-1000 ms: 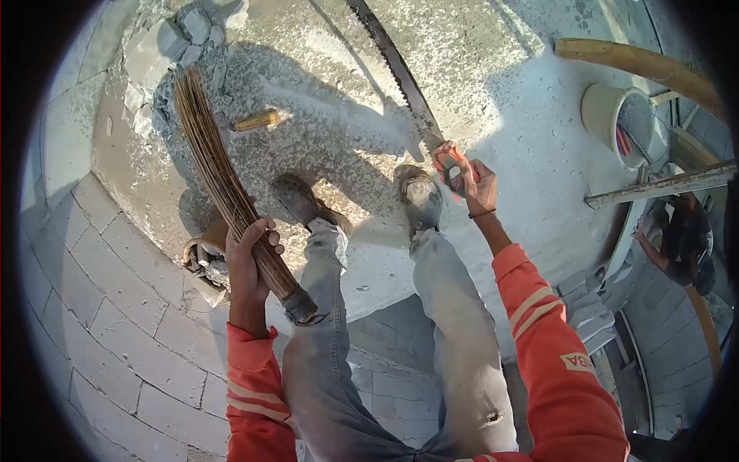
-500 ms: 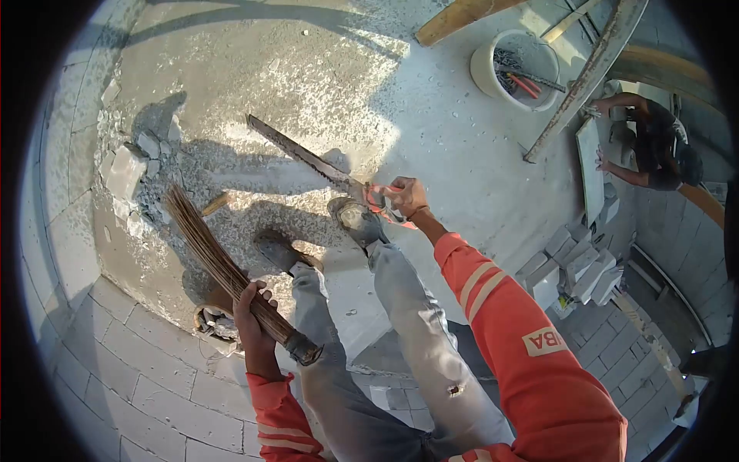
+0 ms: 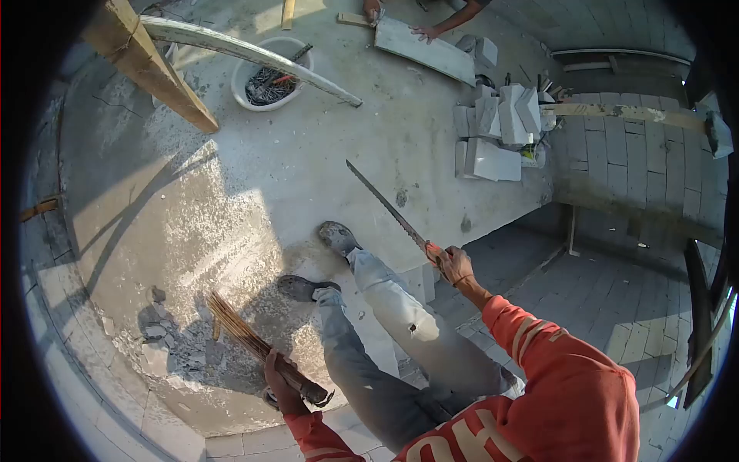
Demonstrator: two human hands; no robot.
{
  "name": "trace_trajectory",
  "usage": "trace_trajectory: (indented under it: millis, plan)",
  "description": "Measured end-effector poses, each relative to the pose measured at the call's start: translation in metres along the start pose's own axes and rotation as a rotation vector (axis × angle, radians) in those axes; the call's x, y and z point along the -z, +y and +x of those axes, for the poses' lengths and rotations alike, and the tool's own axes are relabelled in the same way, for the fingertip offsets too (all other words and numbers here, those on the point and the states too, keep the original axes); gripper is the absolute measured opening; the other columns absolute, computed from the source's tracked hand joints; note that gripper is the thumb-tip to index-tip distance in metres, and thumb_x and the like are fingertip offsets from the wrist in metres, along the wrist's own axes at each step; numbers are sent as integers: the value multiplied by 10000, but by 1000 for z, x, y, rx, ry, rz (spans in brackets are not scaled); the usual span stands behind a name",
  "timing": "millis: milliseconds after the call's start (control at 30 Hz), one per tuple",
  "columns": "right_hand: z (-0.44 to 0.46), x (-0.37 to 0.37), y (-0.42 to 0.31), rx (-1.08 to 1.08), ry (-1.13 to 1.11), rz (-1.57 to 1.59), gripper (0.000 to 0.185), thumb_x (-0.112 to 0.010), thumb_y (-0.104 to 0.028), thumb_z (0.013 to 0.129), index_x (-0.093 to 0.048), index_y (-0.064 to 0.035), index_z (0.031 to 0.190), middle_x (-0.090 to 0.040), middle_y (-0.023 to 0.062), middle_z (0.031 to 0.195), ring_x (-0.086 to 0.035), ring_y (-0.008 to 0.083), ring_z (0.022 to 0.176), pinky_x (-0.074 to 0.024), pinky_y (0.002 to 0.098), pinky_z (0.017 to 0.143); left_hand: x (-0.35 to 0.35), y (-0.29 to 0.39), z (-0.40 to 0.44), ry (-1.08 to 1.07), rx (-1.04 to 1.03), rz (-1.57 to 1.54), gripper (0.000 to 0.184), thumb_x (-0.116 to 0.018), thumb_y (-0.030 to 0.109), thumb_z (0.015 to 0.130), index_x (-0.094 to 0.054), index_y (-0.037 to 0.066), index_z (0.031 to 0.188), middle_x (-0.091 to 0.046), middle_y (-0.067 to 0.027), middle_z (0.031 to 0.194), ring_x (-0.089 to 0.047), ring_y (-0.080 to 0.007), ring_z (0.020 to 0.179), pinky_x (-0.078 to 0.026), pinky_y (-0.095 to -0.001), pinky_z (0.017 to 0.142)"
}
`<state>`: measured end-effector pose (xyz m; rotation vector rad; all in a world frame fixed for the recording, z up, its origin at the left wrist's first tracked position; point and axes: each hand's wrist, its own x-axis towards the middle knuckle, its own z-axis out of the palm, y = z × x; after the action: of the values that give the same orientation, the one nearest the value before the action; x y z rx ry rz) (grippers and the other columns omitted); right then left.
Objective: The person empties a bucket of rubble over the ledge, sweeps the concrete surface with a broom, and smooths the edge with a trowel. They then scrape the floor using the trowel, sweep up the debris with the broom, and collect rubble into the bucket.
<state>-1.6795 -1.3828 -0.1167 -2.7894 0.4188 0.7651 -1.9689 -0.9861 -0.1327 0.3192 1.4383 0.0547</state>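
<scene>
My left hand [image 3: 279, 371] is wrapped round a short twig broom [image 3: 242, 329], whose bristles point up and left toward the floor. In my right hand [image 3: 453, 264] is a hand saw [image 3: 385, 204], gripped by its orange handle. The long toothed blade reaches up and left above the concrete floor. Broken rubble [image 3: 165, 346] lies left of the broom, with a small wooden piece [image 3: 216, 329] beside the bristles. My two shoes stand on the dusty floor between the tools.
A white bucket [image 3: 239, 91] holds nails and a red-handled tool. A wooden post [image 3: 154, 69] and a slanted beam [image 3: 254, 55] stand near it. Pale blocks [image 3: 493, 160] are stacked at the right, by the slab's edge. Another person's hands [image 3: 425, 33] rest on a board [image 3: 423, 52].
My view has turned to the right, so the bucket, blocks and other person appear farther left. The saw has swung right with my right hand; both tools stay held.
</scene>
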Motion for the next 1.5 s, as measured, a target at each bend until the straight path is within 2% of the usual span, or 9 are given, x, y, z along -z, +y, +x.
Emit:
trace_trajectory:
  millis: [233, 467, 700, 900, 967, 1100, 1200, 1300, 1500]
  plan:
    - [27, 153, 149, -36, 666, 9, 264, -516, -259, 935, -528, 2, 898, -592, 212, 743, -592, 402, 711, -448, 444, 633, -63, -15, -33, 14, -67, 308, 153, -606, 217, 876, -564, 106, 973, -521, 14, 707, -526, -104, 529, -451, -245, 472]
    - [262, 266, 242, -36, 1015, -21, 283, -532, -288, 935, -532, -5, 940, -624, 226, 802, -615, 408, 709, -462, 470, 617, -126, -86, -45, 62, -41, 464, 251, -614, 273, 856, -554, 103, 1030, -510, 12, 711, -517, -112, 520, -442, -249, 459]
    - [453, 290, 283, -252, 912, -147, 339, -493, -351, 936, -559, -36, 1044, -667, 163, 886, -643, 314, 824, -392, 454, 794, -260, -209, -56, 95, 1, 462, 269, -617, 234, 854, -545, 102, 1077, -545, -35, 752, -523, -132, 560, -464, -261, 489]
    - [480, 253, 270, -169, 842, -236, 369, -558, -319, 886, -521, -33, 1116, -611, 103, 964, -585, 255, 886, -349, 440, 828, -358, -270, -81, -39, 61, 554, 335, -571, 200, 887, -496, 96, 1197, -570, -39, 766, -547, -130, 542, -490, -262, 474]
    - [473, 244, 267, 15, 940, -256, 316, -587, -291, 862, -516, -54, 1060, -566, 66, 913, -551, 221, 861, -337, 428, 819, -380, -278, -97, -87, 71, 538, 351, -568, 164, 882, -480, 78, 1210, -573, -67, 798, -554, -133, 581, -499, -279, 518]
    - [461, 248, 254, 3, 959, -320, 275, -607, -272, 845, -512, -62, 995, -549, 58, 882, -540, 204, 852, -331, 422, 815, -381, -282, -93, -125, 45, 576, 380, -570, 158, 877, -469, 89, 1237, -574, -72, 806, -552, -129, 582, -497, -279, 520]
    - [463, 240, 247, 25, 811, -359, 291, -615, -287, 826, -504, -63, 976, -540, 54, 859, -532, 195, 835, -325, 422, 792, -372, -283, -86, -115, 64, 600, 401, -562, 201, 891, -466, 108, 1270, -564, -49, 814, -545, -118, 588, -500, -264, 514]
    - [469, 231, 238, 51, 676, -372, 389, -613, -315, 830, -477, -47, 1077, -578, 76, 916, -564, 221, 900, -331, 426, 791, -365, -285, -85, -66, 64, 542, 377, -568, 203, 890, -476, 106, 1243, -564, -47, 804, -546, -116, 583, -498, -254, 507]
    - [436, 246, 231, -115, 689, -102, 378, -619, -288, 812, -462, -27, 1035, -597, 100, 935, -588, 261, 917, -335, 454, 815, -350, -284, -91, -89, 66, 469, 318, -579, 171, 879, -491, 99, 1176, -573, -65, 792, -546, -127, 587, -488, -247, 514]
